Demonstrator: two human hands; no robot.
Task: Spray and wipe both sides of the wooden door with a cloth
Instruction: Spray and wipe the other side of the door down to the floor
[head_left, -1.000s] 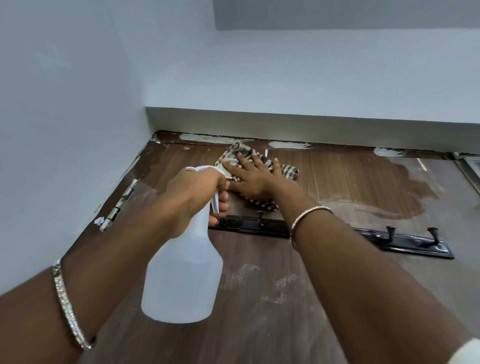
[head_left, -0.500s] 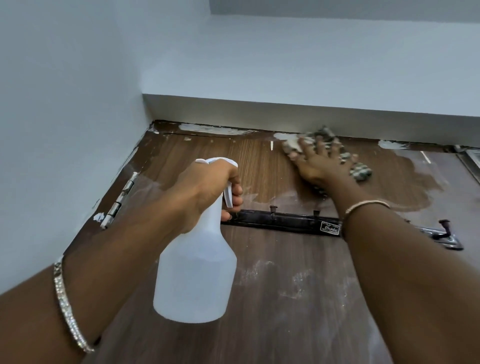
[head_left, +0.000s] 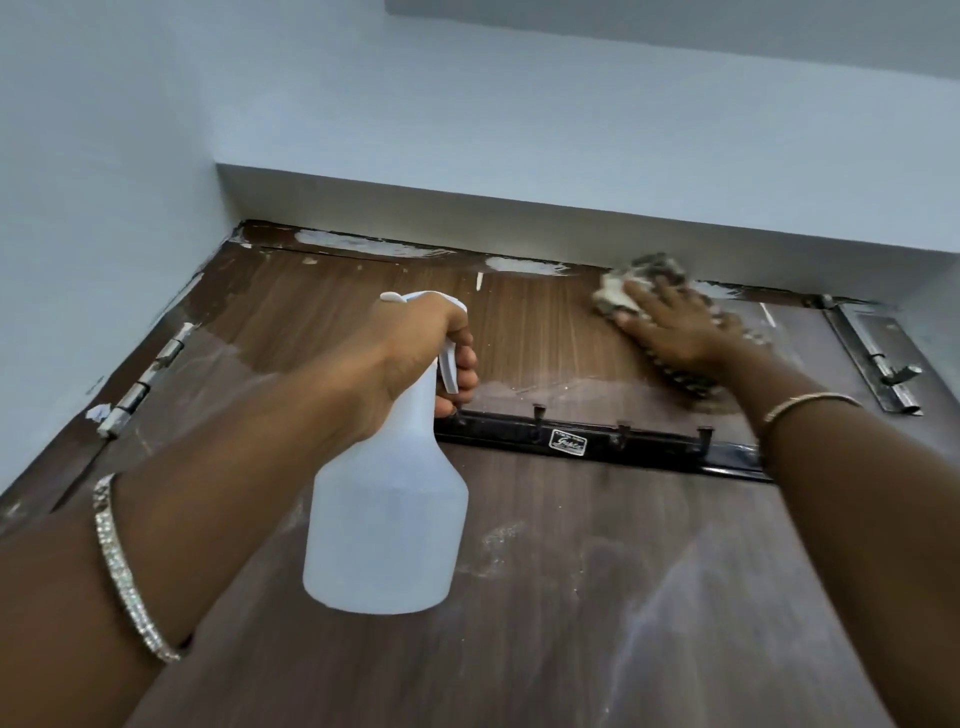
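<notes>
Head view. L hand (head_left: 415, 353) was curled round the neck of the white spray bottle (head_left: 387, 519), fingers on the trigger, in front of the wooden door (head_left: 571, 597). R hand (head_left: 675, 332), fingers straight & spread, pressed the cloth (head_left: 644, 275) flat on the door near its top edge, above a black hook rail (head_left: 649, 449).

Head view (sole camera); tilted up along door (head_left: 571, 597); close

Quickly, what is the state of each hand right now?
Left hand: closed around the neck of the white spray bottle.
Right hand: open and flat, pressing the cloth against the wooden door.
</notes>
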